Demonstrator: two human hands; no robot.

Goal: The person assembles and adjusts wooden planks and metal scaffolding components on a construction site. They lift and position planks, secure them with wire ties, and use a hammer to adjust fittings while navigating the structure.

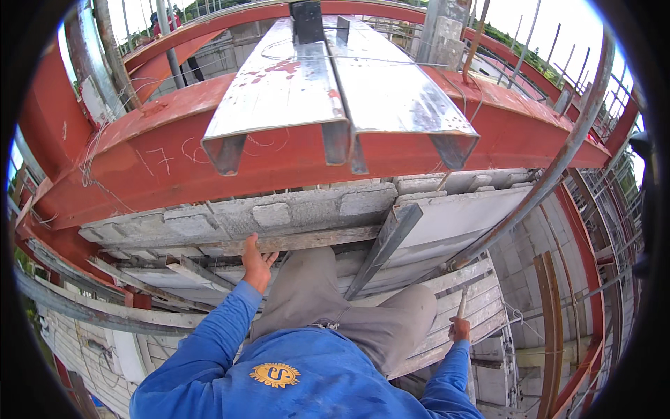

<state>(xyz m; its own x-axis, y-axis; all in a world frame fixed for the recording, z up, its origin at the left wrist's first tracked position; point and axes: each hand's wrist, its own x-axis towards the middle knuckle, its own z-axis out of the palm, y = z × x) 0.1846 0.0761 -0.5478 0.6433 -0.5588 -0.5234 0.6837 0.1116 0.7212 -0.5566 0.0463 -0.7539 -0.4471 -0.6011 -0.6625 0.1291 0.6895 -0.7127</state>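
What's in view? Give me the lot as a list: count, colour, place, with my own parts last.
Slim tool: 1, pale, right of the right knee
Wooden plank: 1, greyish brown, along the blocks' near side
Concrete blocks: several, grey, below the beam
Main beam: 1, red, across the picture
Metal channels: 2, silver, side by side on the beam
Block: 1, black, far end of the channels
Slanting post: 1, grey, between the knees
Curved pipe: 1, grey, right side
Slatted platform: 1, pale grey, lower right
Upright bar: 1, brown, far right
Trousers: 1 pair, grey, centre
Top: 1, blue, bottom
Left grip: 1, bare, at the plank; contact unclear
Right grip: 1, bare, around the tool
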